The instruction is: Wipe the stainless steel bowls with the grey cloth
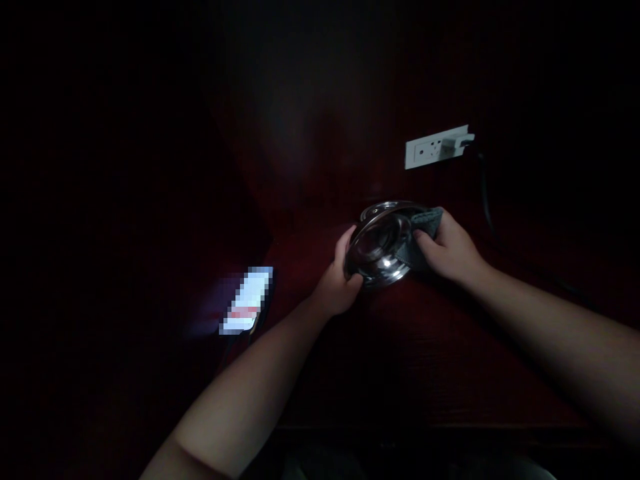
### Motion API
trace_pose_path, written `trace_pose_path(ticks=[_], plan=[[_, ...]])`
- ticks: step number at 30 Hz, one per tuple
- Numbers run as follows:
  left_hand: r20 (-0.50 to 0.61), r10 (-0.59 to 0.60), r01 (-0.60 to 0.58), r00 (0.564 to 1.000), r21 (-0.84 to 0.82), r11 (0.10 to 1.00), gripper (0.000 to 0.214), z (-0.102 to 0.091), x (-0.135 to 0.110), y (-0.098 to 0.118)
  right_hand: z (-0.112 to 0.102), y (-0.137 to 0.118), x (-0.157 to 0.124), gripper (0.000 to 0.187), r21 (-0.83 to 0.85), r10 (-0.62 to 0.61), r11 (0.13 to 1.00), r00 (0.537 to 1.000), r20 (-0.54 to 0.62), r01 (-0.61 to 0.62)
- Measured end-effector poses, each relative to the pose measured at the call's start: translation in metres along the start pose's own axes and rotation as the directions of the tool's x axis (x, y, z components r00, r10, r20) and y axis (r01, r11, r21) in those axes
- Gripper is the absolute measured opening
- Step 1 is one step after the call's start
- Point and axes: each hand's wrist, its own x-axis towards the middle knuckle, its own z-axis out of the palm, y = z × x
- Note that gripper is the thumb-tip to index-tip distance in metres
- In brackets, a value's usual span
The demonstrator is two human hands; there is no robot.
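A shiny metal bowl (377, 243) is held tilted above the dark red table, its inside turned toward me. My left hand (343, 283) grips its left rim, thumb on the near side and fingers behind. On the right, my right hand (450, 247) is closed on a dark grey-green cloth (413, 250), which it presses against the bowl's right rim and inner wall. Behind the bowl, another round metal piece (373, 212) shows in part; I cannot tell whether it is a second dish.
A lit phone (247, 300), its screen blurred, stands or lies left of my left forearm. On the back wall is a white power outlet (425, 150) with a plug and a dark cord (485, 193) hanging down. The table's front edge (425, 425) runs below; surroundings are very dark.
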Motion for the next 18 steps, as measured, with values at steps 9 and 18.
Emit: trace_pose_path(ticks=[9,18], plan=[[-0.018,0.033,-0.032,0.999,0.03,0.999,0.103,0.0033,-0.0075,0.0031,0.0013,-0.0049,0.0015,0.015,0.017,-0.004,1.0,0.998,-0.062,0.005],[-0.05,0.088,-0.084,0.995,0.07,0.994,0.097,0.0067,-0.0068,0.01,0.0058,-0.0064,0.001,0.017,0.076,0.063,0.996,0.994,-0.093,-0.056]])
